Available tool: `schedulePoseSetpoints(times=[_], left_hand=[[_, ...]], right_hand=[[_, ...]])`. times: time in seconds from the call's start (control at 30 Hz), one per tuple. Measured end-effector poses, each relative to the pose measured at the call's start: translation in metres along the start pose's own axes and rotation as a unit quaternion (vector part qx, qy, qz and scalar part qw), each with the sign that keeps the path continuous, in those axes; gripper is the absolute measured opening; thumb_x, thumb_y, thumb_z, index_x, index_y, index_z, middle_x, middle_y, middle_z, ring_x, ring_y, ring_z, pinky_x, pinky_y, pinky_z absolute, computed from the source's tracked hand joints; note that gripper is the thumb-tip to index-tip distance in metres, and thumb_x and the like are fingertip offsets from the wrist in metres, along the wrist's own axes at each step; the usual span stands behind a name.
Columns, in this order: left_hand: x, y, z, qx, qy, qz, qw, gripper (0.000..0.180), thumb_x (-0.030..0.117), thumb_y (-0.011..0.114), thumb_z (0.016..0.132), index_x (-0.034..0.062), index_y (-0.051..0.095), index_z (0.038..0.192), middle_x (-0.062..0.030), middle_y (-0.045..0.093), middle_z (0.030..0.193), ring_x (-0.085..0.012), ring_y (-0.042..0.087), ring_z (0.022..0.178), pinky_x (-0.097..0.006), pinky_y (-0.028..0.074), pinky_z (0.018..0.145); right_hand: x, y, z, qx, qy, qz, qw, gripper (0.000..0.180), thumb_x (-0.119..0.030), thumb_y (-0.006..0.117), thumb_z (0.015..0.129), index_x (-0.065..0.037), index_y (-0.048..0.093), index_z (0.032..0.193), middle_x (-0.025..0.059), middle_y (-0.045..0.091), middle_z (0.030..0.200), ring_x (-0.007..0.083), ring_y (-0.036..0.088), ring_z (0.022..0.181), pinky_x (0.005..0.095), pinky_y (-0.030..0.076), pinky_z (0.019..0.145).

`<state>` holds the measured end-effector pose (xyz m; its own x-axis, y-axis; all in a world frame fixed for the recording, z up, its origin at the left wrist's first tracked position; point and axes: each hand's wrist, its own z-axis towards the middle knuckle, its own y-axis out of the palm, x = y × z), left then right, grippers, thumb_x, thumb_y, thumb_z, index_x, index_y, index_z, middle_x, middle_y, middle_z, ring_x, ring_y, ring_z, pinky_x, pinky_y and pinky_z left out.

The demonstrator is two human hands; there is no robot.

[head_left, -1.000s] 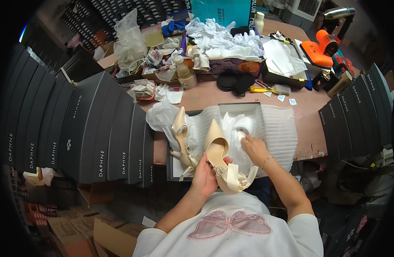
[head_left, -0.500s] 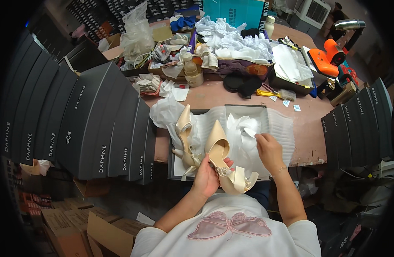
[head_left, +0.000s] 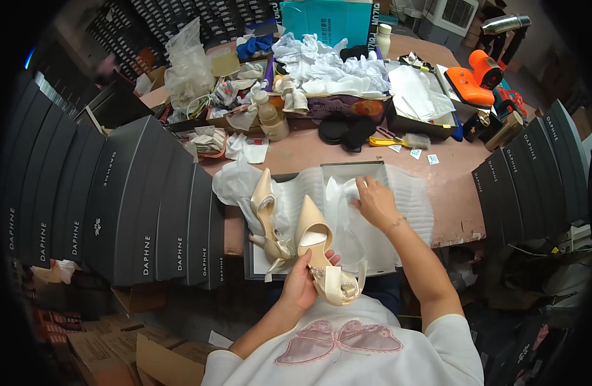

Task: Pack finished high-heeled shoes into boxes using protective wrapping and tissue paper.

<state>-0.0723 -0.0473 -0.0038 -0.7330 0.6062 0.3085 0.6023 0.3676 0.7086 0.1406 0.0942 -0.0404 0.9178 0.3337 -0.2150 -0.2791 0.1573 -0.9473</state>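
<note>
Left hand (head_left: 302, 283) clamped around the heel end of a cream satin pointed-toe shoe with a bow and pearl trim (head_left: 318, 248), toe aimed away over the near edge of an open grey cardboard shoebox (head_left: 354, 168). Right hand (head_left: 372, 201) flat, fingers spread, pressing on crumpled white tissue paper (head_left: 338, 193) inside that box, gripping nothing as far as can be told. Second matching cream shoe (head_left: 265, 206) lying along the box's left side, just beside the held one. Box set on a pink round worktable (head_left: 450, 186). Rows of dark grey lidded boxes (head_left: 115, 206) fanned out to the left, more at right. Orange handheld steamer (head_left: 476, 77), perhaps, at far right; view too warped to be sure.
</note>
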Motion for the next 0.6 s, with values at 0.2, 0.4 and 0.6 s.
schedulePoseSetpoints(times=[0.2, 0.4, 0.6], left_hand=[[0.007, -0.003, 0.003, -0.014, 0.022, 0.003, 1.000, 0.051, 0.039, 0.041, 0.099, 0.0030, 0.038, 0.136, -0.0137, 0.053, 0.127, -0.0268, 0.051, 0.120, -0.044, 0.041, 0.103], [-0.021, 0.013, -0.008, -0.026, 0.015, 0.051, 0.998, 0.052, 0.045, 0.031, 0.101, 0.0065, 0.036, 0.136, -0.0115, 0.048, 0.129, -0.0233, 0.050, 0.118, -0.043, 0.039, 0.105], [-0.019, -0.007, -0.008, 0.027, 0.002, 0.028, 0.999, 0.049, 0.041, 0.034, 0.101, 0.0037, 0.042, 0.130, -0.0131, 0.055, 0.115, -0.0283, 0.056, 0.106, -0.048, 0.045, 0.098]], right_hand=[[-0.012, -0.025, -0.005, 0.017, -0.005, 0.184, 0.983, 0.015, -0.013, 0.068, 0.080, -0.005, 0.061, 0.090, 0.0125, 0.060, 0.082, 0.0288, 0.063, 0.070, 0.0385, 0.052, 0.062], [-0.090, -0.013, -0.040, -0.021, -0.121, 0.141, 0.982, 0.028, -0.015, 0.069, 0.073, -0.008, 0.057, 0.097, 0.0103, 0.059, 0.093, 0.0273, 0.061, 0.081, 0.0390, 0.050, 0.071], [-0.077, -0.033, -0.022, -0.023, -0.129, 0.278, 0.952, 0.039, -0.013, 0.070, 0.073, -0.003, 0.056, 0.108, 0.0131, 0.059, 0.108, 0.0316, 0.057, 0.099, 0.0415, 0.046, 0.083]])
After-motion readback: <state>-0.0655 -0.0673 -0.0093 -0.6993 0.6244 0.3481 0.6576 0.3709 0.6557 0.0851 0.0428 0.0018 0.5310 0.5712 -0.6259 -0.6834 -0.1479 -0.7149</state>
